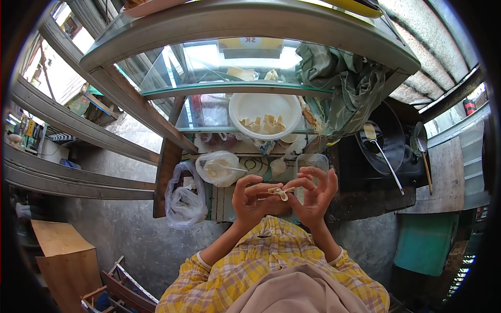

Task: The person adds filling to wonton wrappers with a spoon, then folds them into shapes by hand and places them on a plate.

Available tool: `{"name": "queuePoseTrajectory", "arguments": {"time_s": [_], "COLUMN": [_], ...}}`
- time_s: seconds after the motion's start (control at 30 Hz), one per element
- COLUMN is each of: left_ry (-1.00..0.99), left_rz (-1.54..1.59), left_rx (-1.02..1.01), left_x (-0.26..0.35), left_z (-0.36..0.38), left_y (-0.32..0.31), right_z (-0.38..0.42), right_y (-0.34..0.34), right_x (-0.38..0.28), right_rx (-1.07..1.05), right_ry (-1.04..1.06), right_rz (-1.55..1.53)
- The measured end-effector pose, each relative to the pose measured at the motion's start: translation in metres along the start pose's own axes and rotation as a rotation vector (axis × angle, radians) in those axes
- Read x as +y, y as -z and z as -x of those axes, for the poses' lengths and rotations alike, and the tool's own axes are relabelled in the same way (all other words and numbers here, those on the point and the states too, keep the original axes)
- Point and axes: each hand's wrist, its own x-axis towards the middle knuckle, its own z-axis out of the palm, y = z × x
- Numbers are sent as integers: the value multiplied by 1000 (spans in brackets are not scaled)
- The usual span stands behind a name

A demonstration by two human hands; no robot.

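Between my two hands, in front of my chest, is a small pale folded dumpling [281, 194]. My left hand [249, 201] pinches its left side with thumb and fingertips. From the other side my right hand [312, 202] grips it between thumb and index finger, the other fingers raised and spread. Ahead, on the glass shelf, a white plate [239, 104] carries several similar folded dumplings [267, 124]. Beyond my left hand lies a plastic-lined bowl [219, 166] of pale filling with a white utensil handle sticking out. A clear plastic container [312, 160] stands just past my right hand, which partly covers it.
A plastic bag [185, 203] hangs at the counter's left edge. To the right are a dark wok [381, 120], a long-handled spatula [386, 161] and a skimmer [421, 138] on a stove. A grey-green cloth [342, 78] drapes over the glass cabinet's metal frame [250, 26].
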Motion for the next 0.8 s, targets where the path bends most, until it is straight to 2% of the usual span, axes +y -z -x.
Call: {"name": "queuePoseTrajectory", "arguments": {"time_s": [0.17, 0.3, 0.37, 0.5, 0.6, 0.8], "left_ry": [2, 151, 232, 341, 391, 481], "left_rz": [-46, 20, 128, 263, 327, 446], "left_rx": [-15, 170, 298, 411, 414, 416], "left_x": [-2, 0, 2, 2, 5, 1], "left_z": [-8, -29, -39, -40, -33, -22], "left_y": [2, 5, 13, 34, 43, 52], "right_z": [-3, -24, -42, -70, -86, -90], "right_y": [-2, -8, -8, -16, -23, -32], "right_x": [7, 33, 57, 100, 114, 129], "right_rx": [45, 150, 153, 165, 84, -33], "right_ry": [-40, -147, -164, -209, -203, -281], "right_rz": [-15, -68, 35, 151, 291, 342]}}
